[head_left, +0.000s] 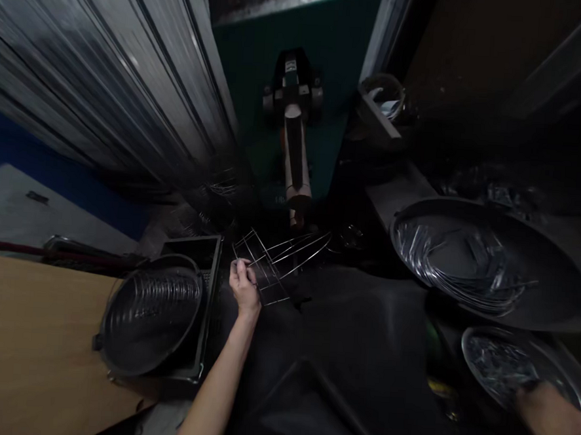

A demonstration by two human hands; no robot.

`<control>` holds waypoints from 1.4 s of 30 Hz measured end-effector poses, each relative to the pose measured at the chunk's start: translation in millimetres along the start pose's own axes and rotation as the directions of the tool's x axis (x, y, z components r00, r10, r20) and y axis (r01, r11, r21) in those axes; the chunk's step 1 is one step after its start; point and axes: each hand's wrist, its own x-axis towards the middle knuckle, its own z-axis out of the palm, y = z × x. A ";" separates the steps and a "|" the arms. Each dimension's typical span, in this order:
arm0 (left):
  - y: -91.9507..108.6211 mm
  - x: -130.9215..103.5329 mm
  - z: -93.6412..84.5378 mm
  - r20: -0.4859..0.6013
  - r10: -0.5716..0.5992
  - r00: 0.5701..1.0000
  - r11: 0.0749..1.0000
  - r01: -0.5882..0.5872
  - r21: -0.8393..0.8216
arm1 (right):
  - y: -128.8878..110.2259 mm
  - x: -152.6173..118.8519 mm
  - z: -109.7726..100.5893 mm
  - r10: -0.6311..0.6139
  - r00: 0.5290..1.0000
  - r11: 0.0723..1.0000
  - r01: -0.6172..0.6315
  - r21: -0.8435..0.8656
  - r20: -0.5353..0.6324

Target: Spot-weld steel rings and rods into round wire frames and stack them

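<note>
My left hand point(244, 285) is closed on the near left side of a thin wire frame point(267, 268), whose curved wires reach right, below the tip of a machine arm point(297, 159). At the lower right, my right hand point(540, 397) is over a round metal bowl point(470, 343) that holds small shiny metal pieces point(500, 365). Its fingers are dark and smeared by motion, so what they hold cannot be made out.
A large oval tray point(556, 286) with bent wires lies at the right. At the left, a round black pan point(139, 352) with coiled wire rests on a crate point(207, 330). Dark cloth point(356, 353) spreads in front of me. Metal profiles point(108, 55) lean at the upper left.
</note>
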 end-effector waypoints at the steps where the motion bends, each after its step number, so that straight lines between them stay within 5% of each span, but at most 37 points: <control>1: 0.0 1.6 -1.1 -0.009 0.003 1.000 1.000 -0.003 -0.001 | -12.2 -0.9 -7.7 0.052 0.998 0.999 -0.052 -0.004 0.022; 4: -0.5 6.8 -2.2 -0.031 0.015 0.999 1.000 -0.015 -0.004 | -75.5 -9.7 -20.7 0.098 0.993 0.991 -0.103 0.082 0.062; 7: -0.2 10.4 -1.1 -0.048 0.022 0.999 1.000 -0.022 -0.001 | -161.8 -33.7 -8.5 -0.037 0.982 0.901 -0.048 0.432 0.185; 10: 1.5 11.2 0.6 -0.062 0.016 0.998 1.000 -0.016 -0.003 | -244.4 -66.3 20.4 -0.239 0.884 0.627 -0.175 0.759 0.401; 13: 3.8 10.4 0.7 -0.070 -0.014 0.997 1.000 0.013 -0.019 | -306.2 -92.5 44.7 -0.360 0.770 0.496 -0.319 0.807 0.526; 16: 4.6 11.3 -0.7 -0.052 -0.058 0.997 0.997 0.055 -0.045 | -342.7 -108.3 51.4 -0.393 0.730 0.388 -0.420 0.821 0.559; 21: 0.1 20.3 -2.6 -0.060 -0.095 0.994 0.995 0.092 -0.043 | -363.4 -121.8 37.9 -0.397 0.697 0.241 -0.548 0.801 0.597; 34: 1.1 32.1 0.2 -0.033 -0.139 0.990 0.990 0.139 0.017 | -370.9 -127.2 27.4 -0.378 0.677 0.256 -0.578 0.774 0.631; 42: 2.0 34.6 2.7 -0.033 -0.157 0.987 0.988 0.157 0.005 | -374.9 -127.4 33.8 -0.343 0.719 0.240 -0.555 0.797 0.604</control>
